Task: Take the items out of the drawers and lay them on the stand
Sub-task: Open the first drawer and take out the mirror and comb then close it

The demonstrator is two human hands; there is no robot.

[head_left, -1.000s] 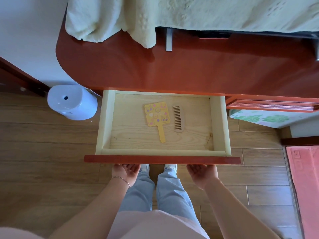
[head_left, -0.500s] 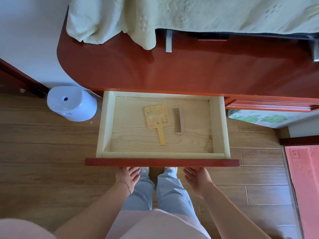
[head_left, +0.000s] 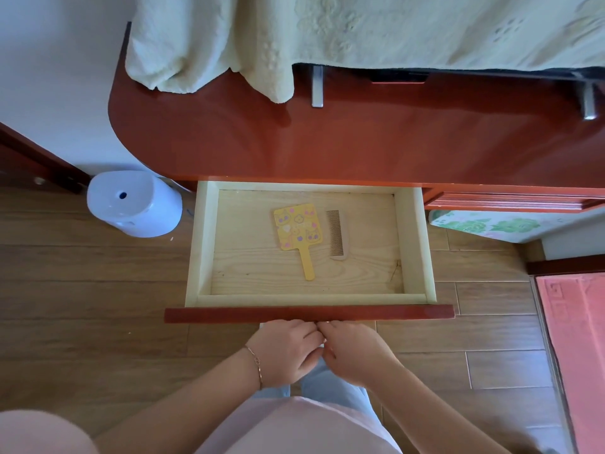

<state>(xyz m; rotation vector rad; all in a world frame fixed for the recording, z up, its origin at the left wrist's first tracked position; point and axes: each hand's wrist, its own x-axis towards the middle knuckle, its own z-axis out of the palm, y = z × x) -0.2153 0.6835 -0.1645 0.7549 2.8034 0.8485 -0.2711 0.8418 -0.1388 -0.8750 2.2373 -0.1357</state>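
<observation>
**Drawer open, mirror and comb inside**

Drawer [head_left: 311,314] stands pulled out from the red stand [head_left: 360,149], just beyond both hands. Left hand [head_left: 283,350] and right hand [head_left: 355,352] meet fingertip to fingertip under its red front, fingers curled; whether they grip anything cannot be told. Beyond them, a yellow hand mirror [head_left: 296,232] lies beside a comb [head_left: 337,234], apart.

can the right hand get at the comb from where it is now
Probably yes. The drawer is pulled open, the comb lies uncovered beside the mirror, and the right hand holds nothing.
</observation>
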